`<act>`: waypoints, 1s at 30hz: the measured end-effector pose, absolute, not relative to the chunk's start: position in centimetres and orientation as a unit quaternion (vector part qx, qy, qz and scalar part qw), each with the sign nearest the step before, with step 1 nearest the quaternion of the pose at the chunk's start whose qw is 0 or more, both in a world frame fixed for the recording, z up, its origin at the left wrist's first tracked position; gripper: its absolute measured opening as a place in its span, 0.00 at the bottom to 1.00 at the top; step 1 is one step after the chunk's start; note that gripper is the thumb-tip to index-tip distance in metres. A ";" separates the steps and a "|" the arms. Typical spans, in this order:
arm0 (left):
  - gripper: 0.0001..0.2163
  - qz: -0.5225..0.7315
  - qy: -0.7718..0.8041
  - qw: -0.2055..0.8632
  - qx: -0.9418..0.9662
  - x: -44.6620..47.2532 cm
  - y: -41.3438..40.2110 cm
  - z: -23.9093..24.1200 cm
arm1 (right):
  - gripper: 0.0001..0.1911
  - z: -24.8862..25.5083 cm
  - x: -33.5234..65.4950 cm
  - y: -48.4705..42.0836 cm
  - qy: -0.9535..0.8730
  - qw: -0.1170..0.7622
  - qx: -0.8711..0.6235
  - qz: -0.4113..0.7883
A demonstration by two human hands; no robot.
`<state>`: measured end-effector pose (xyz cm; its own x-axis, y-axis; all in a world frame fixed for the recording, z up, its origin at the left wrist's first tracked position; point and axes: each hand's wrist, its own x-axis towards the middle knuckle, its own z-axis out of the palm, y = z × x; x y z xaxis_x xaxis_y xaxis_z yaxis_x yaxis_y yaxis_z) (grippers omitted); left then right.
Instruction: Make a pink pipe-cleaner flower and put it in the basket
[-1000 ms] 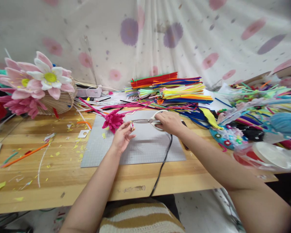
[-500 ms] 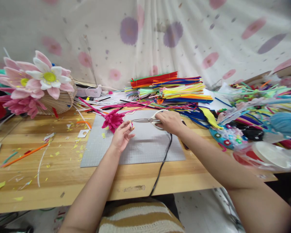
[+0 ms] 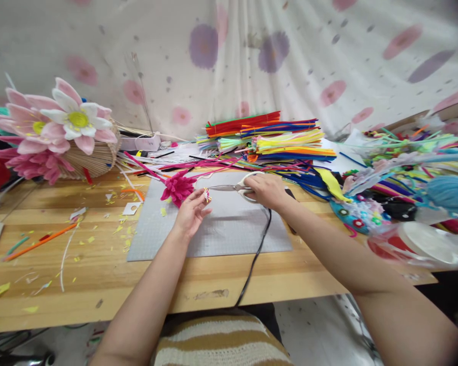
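Note:
My left hand (image 3: pixel 191 213) pinches a tiny yellow and pink tuft (image 3: pixel 206 195) between its fingertips, above the grey cutting mat (image 3: pixel 229 231). My right hand (image 3: pixel 265 190) is closed round the white handles of a pair of scissors (image 3: pixel 232 187). The blades point left and their tips meet the tuft. A magenta fuzzy flower (image 3: pixel 177 187) with a long stem lies on the mat just left of my left hand.
Stacks of coloured pipe cleaners (image 3: pixel 275 138) lie behind the mat. A basket with pink and white flowers (image 3: pixel 57 129) stands at the left. Craft clutter and a plastic bag (image 3: pixel 416 203) fill the right. A black cable (image 3: pixel 257 254) crosses the mat. Scraps litter the wooden table (image 3: pixel 61 264).
Both hands and the scissors have stayed in nearly the same place, shifted only slightly upward in the view.

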<state>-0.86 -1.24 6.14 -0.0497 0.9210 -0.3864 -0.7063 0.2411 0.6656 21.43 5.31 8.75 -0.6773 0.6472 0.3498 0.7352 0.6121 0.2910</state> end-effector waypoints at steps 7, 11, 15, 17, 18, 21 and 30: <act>0.08 0.608 0.404 0.668 0.144 -1.1 -1.2 5.9 | 0.10 9.1 21.3 4.9 -0.871 0.092 -0.447 -0.181; 0.08 0.608 0.402 0.670 0.142 -1.0 -1.2 6.0 | 0.10 9.0 21.5 4.7 -0.879 0.094 -0.434 -0.177; 0.08 0.599 0.407 0.678 0.129 -0.8 -1.4 6.5 | 0.09 8.6 21.5 4.7 -0.887 0.103 -0.411 -0.183; 0.08 0.594 0.411 0.680 0.128 -0.7 -1.5 6.6 | 0.09 8.5 21.4 4.7 -0.890 0.101 -0.403 -0.186; 0.08 0.593 0.412 0.680 0.128 -0.6 -1.5 6.7 | 0.09 8.5 21.4 4.7 -0.892 0.100 -0.400 -0.187; 0.08 0.592 0.412 0.680 0.128 -0.6 -1.6 6.8 | 0.08 8.4 21.3 4.7 -0.892 0.102 -0.396 -0.191; 0.08 0.593 0.408 0.682 0.130 -0.6 -1.5 6.5 | 0.08 8.8 21.4 4.8 -0.892 0.102 -0.391 -0.201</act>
<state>-0.61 -1.51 6.49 -0.0373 0.9144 -0.4030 -0.7026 0.2628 0.6613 21.37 4.81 8.84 -0.6737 0.6564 0.3396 0.7386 0.6138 0.2788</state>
